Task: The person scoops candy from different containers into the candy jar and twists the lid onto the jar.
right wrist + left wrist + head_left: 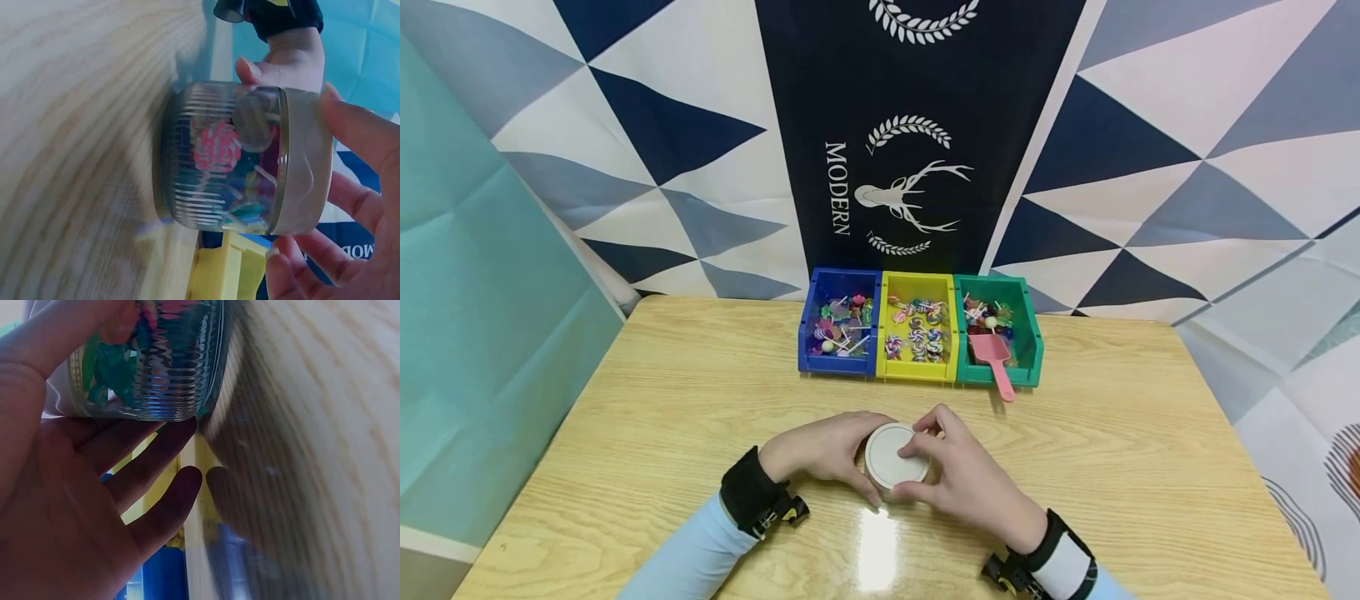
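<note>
A clear ribbed jar [215, 153] with colourful small pieces inside stands on the wooden table, its cream lid [891, 457] on top. My left hand [827, 448] holds the jar from its left side, thumb toward me and fingers round the far side. In the left wrist view the lower fingers hang a little off the glass [165, 381]. From the right, my right hand [966, 482] grips the lid, thumb and fingers spread around its edge. A pink round piece [217, 147] and white sticks show through the jar wall.
Behind the jar stand a blue bin [838, 365], a yellow bin [917, 370] and a green bin [1036, 350], side by side, holding small colourful candies. A pink scoop [996, 354] leans over the green bin's front edge. A patterned cloth [700, 125] hangs beyond the table [1120, 467].
</note>
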A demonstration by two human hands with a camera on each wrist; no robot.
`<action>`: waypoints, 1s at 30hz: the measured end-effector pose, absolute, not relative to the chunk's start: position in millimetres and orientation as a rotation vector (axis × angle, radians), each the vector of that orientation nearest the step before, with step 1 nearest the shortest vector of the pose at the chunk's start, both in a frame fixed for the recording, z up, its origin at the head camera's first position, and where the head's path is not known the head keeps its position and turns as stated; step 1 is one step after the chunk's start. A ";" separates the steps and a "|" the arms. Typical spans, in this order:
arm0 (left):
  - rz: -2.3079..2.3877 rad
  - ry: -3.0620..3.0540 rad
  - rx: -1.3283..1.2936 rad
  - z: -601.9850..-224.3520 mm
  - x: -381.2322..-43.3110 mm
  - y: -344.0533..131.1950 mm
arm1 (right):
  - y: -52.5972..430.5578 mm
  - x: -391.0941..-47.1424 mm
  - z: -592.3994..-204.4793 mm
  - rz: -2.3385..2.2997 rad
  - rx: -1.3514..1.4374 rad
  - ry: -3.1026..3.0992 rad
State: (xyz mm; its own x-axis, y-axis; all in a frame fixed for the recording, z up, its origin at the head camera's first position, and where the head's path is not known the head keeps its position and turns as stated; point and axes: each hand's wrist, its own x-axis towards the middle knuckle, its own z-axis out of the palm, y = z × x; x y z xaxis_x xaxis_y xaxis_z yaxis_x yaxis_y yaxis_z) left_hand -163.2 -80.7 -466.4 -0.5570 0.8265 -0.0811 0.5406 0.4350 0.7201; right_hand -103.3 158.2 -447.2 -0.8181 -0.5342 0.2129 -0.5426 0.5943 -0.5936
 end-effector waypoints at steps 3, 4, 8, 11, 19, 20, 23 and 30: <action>0.913 2.268 1.154 -466.5 -163.1 -80.5 | 156.0 -101.9 -448.7 1.015 0.903 -2.791; 0.915 2.266 1.154 -466.8 -163.1 -80.5 | 155.0 -101.2 -449.1 1.000 0.891 -2.788; 0.921 2.266 1.162 -468.7 -162.9 -80.6 | 150.9 -97.4 -449.3 0.937 0.844 -2.763; 0.922 2.275 1.167 -470.0 -162.8 -80.6 | 147.3 -94.1 -449.0 0.900 0.792 -2.755; 0.912 2.283 1.140 -468.9 -162.5 -79.7 | 140.6 -85.9 -448.3 0.808 0.670 -2.749; 0.911 2.283 1.142 -468.7 -162.3 -79.5 | 140.3 -85.0 -448.2 0.795 0.662 -2.746; 0.910 2.283 1.147 -468.4 -162.3 -79.0 | 139.7 -83.0 -447.5 0.751 0.654 -2.737; 0.894 2.292 1.137 -468.8 -162.7 -79.4 | 141.8 -84.1 -441.9 0.688 0.666 -2.763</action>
